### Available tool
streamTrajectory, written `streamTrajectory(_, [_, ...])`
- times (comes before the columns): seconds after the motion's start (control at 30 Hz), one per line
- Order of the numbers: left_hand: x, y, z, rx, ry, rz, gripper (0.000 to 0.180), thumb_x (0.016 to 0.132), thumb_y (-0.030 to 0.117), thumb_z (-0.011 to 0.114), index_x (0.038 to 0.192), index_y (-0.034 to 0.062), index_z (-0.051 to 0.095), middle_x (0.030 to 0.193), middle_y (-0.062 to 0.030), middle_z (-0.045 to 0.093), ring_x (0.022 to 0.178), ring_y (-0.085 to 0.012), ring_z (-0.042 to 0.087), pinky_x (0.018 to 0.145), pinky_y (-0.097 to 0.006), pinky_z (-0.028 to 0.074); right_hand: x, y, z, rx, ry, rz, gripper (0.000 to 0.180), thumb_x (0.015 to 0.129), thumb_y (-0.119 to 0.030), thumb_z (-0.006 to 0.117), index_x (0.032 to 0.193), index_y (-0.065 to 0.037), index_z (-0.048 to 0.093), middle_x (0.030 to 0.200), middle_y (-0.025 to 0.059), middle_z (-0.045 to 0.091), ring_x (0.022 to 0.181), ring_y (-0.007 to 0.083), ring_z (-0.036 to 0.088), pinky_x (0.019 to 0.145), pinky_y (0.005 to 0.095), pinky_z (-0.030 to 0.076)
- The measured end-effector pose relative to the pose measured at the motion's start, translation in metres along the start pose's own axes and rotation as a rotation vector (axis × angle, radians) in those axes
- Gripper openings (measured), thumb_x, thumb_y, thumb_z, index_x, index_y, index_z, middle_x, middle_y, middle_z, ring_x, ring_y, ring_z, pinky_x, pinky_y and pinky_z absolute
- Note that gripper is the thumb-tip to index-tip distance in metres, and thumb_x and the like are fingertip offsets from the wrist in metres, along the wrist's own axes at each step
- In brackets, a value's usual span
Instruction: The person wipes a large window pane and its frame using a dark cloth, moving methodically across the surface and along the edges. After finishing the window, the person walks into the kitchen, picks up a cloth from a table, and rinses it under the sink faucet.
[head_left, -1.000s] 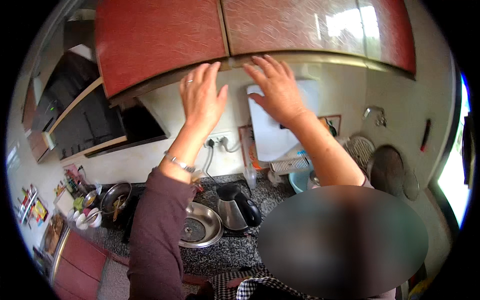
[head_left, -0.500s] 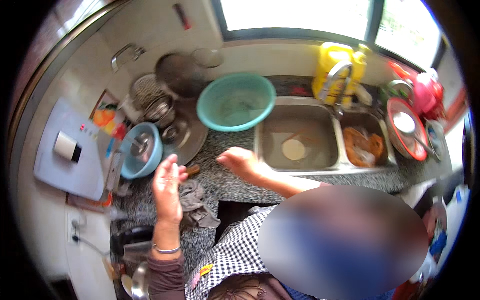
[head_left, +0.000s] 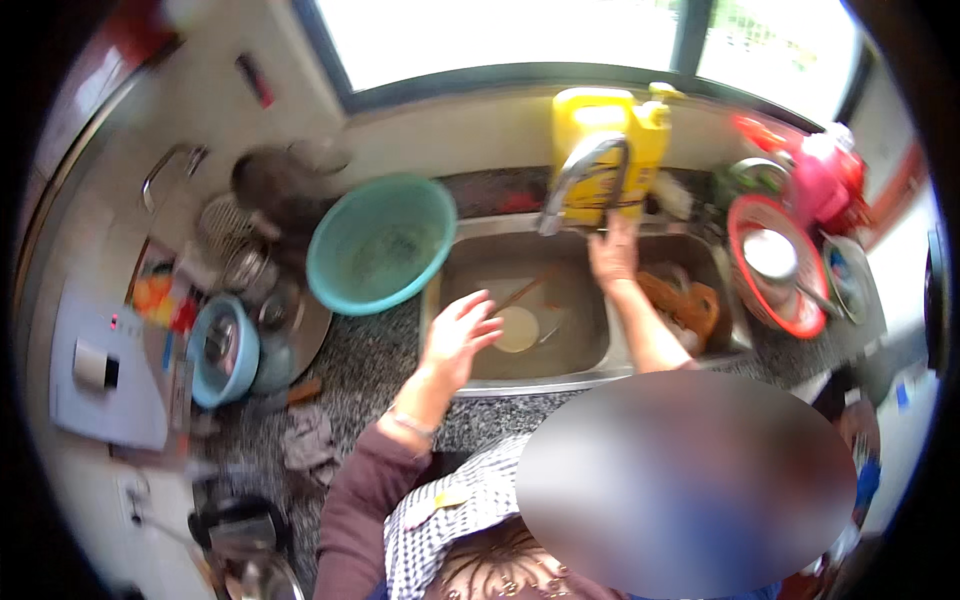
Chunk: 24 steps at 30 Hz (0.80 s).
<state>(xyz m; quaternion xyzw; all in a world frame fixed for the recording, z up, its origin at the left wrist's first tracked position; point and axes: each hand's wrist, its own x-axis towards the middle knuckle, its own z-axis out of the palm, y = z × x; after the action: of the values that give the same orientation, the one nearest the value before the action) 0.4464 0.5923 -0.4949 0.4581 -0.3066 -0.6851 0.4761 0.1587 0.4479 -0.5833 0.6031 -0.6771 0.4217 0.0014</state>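
Observation:
My right hand (head_left: 614,258) reaches over the sink divider to the base of the silver faucet (head_left: 577,180), its slightly blurred fingers closed around the lower part. Over the near left corner of the large sink basin (head_left: 590,345), my left hand (head_left: 458,342) hovers with fingers apart and nothing in it. A pale round disc (head_left: 518,330) lies at the bottom of that basin, with a thin brown strip (head_left: 522,292) beside it. The smaller basin on the right contains an orange plastic bag (head_left: 690,305).
Left of the sink stands a green basin (head_left: 380,250). Farther left are a blue bowl (head_left: 222,375), stacked metal pans and a grey cloth (head_left: 311,440). A yellow jug (head_left: 595,110) rises behind the faucet. A red colander (head_left: 735,275) holding a white bowl (head_left: 769,254) stands at right.
Both hands have moved right from the counter: the right to the faucet, the left from near the blue bowl to above the sink. The view has shifted right.

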Motion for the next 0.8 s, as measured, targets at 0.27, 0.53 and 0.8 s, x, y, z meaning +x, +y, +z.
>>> streamTrajectory(0.27, [-0.023, -0.078, -0.06, 1.063, 0.674, 0.562, 0.028, 0.084, 0.008, 0.067, 0.112, 0.0065, 0.067, 0.114, -0.0103, 0.063, 0.105, -0.0273, 0.06, 0.094, -0.039, 0.047, -0.073, -0.012, -0.02, 0.345, -0.194, -0.365, 0.03, 0.089, 0.0, 0.06, 0.119, -0.002, 0.059, 0.116, 0.0129, 0.057, 0.102, 0.0261, 0.057, 0.085, 0.034, 0.048])
streamTrajectory(0.53, [-0.12, -0.075, -0.192, 1.389, 1.679, -0.005, 0.067, 0.077, 0.021, 0.079, 0.137, 0.0185, 0.047, 0.138, -0.0189, 0.037, 0.126, -0.0395, 0.038, 0.099, -0.054, 0.037, -0.168, -0.131, 0.026, 0.764, -0.988, -0.574, 0.027, 0.082, 0.004, 0.063, 0.106, -0.008, 0.065, 0.099, 0.0118, 0.061, 0.086, 0.0299, 0.064, 0.073, 0.0362, 0.054])
streamTrajectory(0.8, [-0.186, -0.09, -0.312, 0.991, 1.713, 0.245, 0.02, 0.082, 0.01, 0.073, 0.1, 0.0074, 0.064, 0.103, -0.0085, 0.063, 0.094, -0.0223, 0.059, 0.085, -0.035, 0.048, -0.185, -0.144, 0.021, 0.695, -1.125, -0.583, 0.017, 0.083, -0.001, 0.066, 0.099, -0.008, 0.067, 0.096, 0.0111, 0.063, 0.084, 0.03, 0.065, 0.07, 0.038, 0.053])
